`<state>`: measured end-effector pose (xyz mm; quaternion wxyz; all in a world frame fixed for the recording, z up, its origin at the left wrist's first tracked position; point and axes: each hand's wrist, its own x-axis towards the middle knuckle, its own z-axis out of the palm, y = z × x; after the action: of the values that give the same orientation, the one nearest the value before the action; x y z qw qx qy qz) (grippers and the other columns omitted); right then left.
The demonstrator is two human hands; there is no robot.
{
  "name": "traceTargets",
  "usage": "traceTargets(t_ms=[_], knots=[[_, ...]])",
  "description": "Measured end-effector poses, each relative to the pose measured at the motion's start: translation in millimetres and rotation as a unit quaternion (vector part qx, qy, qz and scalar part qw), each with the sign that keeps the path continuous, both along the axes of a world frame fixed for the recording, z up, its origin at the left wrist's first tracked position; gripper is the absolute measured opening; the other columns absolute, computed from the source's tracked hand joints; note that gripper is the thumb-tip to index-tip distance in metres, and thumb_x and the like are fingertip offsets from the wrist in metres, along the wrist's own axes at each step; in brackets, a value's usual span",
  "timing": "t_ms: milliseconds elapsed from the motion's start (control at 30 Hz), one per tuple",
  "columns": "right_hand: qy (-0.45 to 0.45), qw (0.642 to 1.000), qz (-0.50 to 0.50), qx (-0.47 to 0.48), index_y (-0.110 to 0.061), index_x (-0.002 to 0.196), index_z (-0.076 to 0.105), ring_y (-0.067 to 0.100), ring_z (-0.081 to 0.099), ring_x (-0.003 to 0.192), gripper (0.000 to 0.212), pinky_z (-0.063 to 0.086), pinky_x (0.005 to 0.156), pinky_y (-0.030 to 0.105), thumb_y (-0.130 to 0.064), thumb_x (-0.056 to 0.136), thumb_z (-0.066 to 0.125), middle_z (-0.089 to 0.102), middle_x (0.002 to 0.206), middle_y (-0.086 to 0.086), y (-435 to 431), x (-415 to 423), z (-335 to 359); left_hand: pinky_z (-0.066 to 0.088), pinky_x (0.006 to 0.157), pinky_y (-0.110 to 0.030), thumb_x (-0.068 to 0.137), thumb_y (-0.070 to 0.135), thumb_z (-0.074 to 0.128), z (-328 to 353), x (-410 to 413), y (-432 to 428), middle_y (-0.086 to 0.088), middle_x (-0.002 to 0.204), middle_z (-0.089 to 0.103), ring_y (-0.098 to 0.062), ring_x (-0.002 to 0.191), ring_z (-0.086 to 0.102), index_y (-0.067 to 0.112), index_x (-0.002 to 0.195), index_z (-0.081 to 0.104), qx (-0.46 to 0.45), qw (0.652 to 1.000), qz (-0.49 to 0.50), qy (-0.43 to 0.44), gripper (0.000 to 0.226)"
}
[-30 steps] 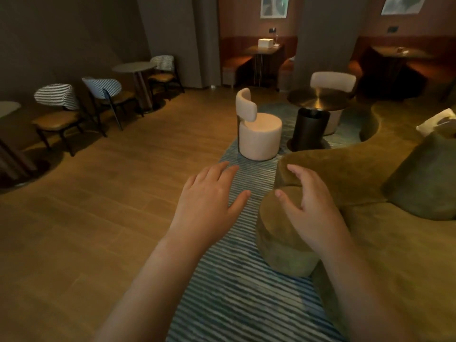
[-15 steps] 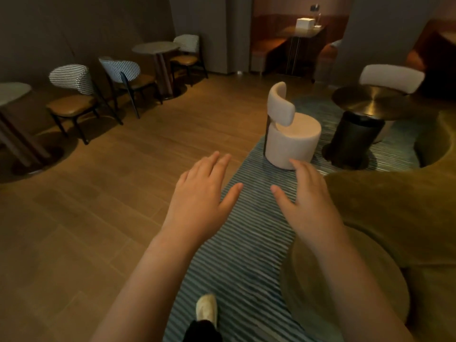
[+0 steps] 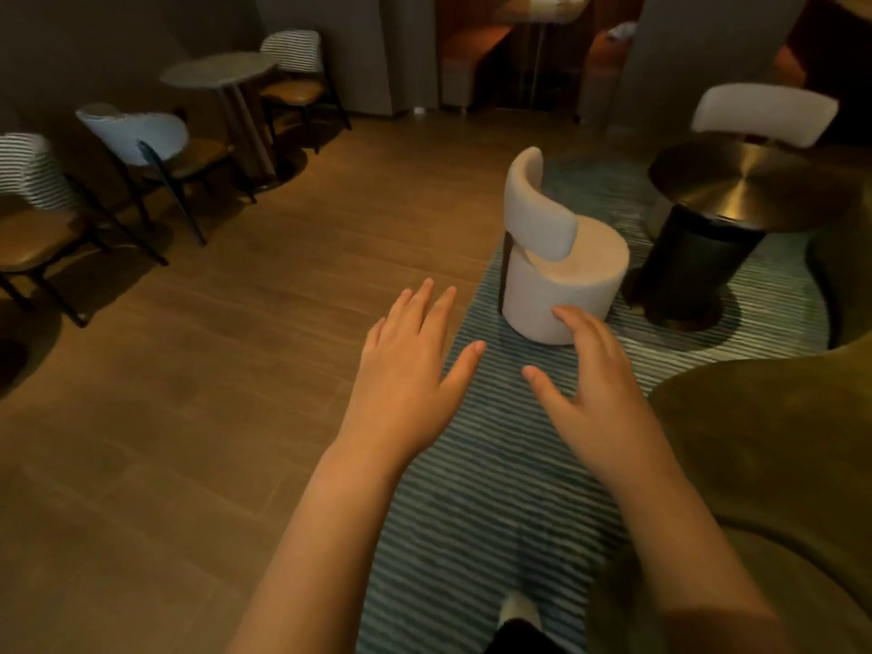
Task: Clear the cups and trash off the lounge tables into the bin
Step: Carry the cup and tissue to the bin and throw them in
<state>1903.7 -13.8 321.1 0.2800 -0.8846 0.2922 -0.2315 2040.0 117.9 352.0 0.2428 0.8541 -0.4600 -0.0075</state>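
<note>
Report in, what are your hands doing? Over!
Both empty: left grip open, right grip open. No cups or trash in sight. Ahead: white chair.

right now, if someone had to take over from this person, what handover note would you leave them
Left hand: open, fingers spread, holding nothing, over the wooden floor beside the striped rug.
Right hand: open, holding nothing, in front of the cream chair.
Job's things: no cup, trash or bin is in view. Tables in sight: the brass-topped round table ahead right, the grey round table far left.
Done: cannot tell from this view.
Left: find cups and trash on the tables, find the bin, carry them over.
</note>
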Motion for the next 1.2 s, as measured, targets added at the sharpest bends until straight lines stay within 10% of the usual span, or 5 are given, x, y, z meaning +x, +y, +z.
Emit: traceTargets(t_ms=[1200], knots=[[-0.003, 0.998, 0.068, -0.004, -0.021, 0.141, 0.034, 0.005, 0.03, 0.13, 0.058, 0.022, 0.105, 0.023, -0.045, 0.09, 0.05, 0.039, 0.141, -0.003, -573.6, 785.8, -28.0, 0.018, 0.11, -0.032, 0.089, 0.052, 0.042, -21.4, 769.7, -545.4, 0.01, 0.155, 0.014, -0.007, 0.138, 0.014, 0.035, 0.144, 0.025, 0.003, 0.999, 0.034, 0.043, 0.06]])
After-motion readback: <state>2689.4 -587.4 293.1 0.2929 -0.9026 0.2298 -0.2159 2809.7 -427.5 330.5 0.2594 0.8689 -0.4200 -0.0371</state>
